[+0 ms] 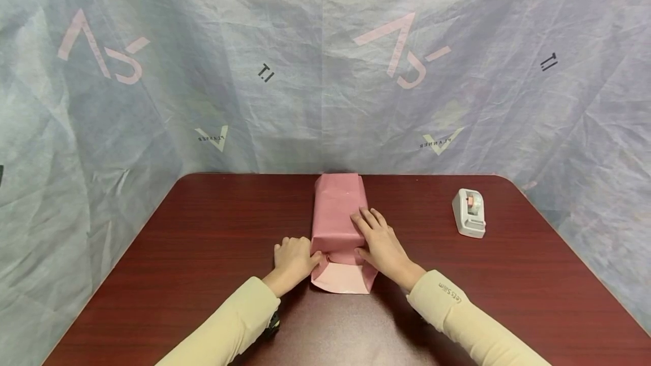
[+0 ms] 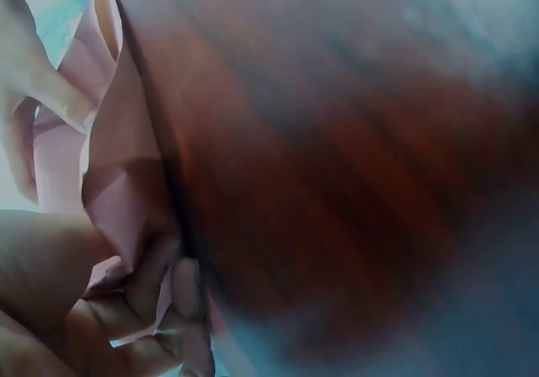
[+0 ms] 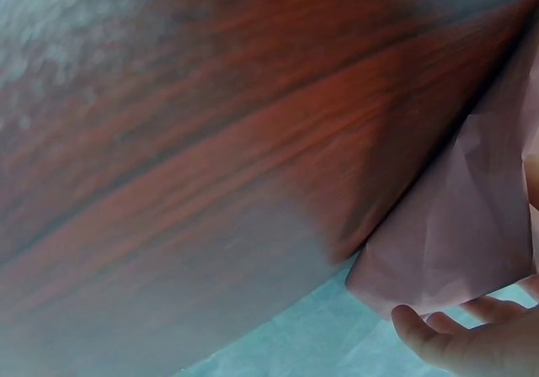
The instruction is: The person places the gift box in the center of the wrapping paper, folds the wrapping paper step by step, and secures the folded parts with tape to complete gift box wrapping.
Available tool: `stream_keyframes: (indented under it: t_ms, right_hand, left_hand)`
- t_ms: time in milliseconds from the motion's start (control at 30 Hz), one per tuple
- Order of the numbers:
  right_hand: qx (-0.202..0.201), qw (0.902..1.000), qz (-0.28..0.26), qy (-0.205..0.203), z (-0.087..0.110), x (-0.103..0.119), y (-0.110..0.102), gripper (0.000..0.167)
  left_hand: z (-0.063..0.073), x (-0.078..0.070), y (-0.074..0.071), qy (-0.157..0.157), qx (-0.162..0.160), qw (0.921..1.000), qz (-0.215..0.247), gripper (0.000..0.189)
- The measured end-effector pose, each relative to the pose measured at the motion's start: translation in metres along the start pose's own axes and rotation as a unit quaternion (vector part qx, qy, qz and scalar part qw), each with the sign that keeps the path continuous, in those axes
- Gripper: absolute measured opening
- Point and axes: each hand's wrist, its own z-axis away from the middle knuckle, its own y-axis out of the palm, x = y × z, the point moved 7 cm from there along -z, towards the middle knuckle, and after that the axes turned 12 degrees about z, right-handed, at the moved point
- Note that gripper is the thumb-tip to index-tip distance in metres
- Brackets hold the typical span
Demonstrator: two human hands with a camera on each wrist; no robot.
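A box-shaped package wrapped in pink paper (image 1: 338, 208) lies lengthwise at the far middle of the table. Its near end is unclosed, and a paper flap (image 1: 342, 278) spreads toward me, with a paler inner side. At the near left corner, my left hand (image 1: 295, 258) has its fingers curled and its thumb on the folded-in paper. In the left wrist view, those curled fingers (image 2: 189, 297) grip the lower paper edge. My right hand (image 1: 383, 247) rests along the package's right side, fingers fairly straight on its upper edge, thumb at the end fold.
A white tape dispenser (image 1: 470, 213) stands at the right on the dark red wooden table (image 1: 213, 225). Grey printed cloth (image 1: 285, 106) hangs behind the table's far edge and along both sides.
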Motion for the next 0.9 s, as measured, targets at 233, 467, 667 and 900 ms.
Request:
stream_keyframes:
  t_ms: [233,467,667,900]
  right_hand:
    - [0.001,1.0000,-0.001,0.002,0.000,0.000,0.000,0.075]
    - [0.000,1.0000,0.001,-0.001,0.000,0.001,0.000,0.074]
    - [-0.001,1.0000,0.001,-0.001,0.000,0.001,0.000,0.075]
    - [0.000,1.0000,0.003,0.000,0.000,0.001,0.000,0.074]
  left_hand:
    - [0.003,0.002,-0.001,-0.002,0.015,0.9997,-0.020,0.039]
    - [0.009,0.006,-0.003,-0.010,0.061,0.9979,-0.019,0.049]
    - [0.016,0.006,-0.004,0.000,0.062,0.9979,-0.019,0.044]
    - [0.016,0.007,0.001,-0.001,0.036,0.9985,-0.041,0.048]
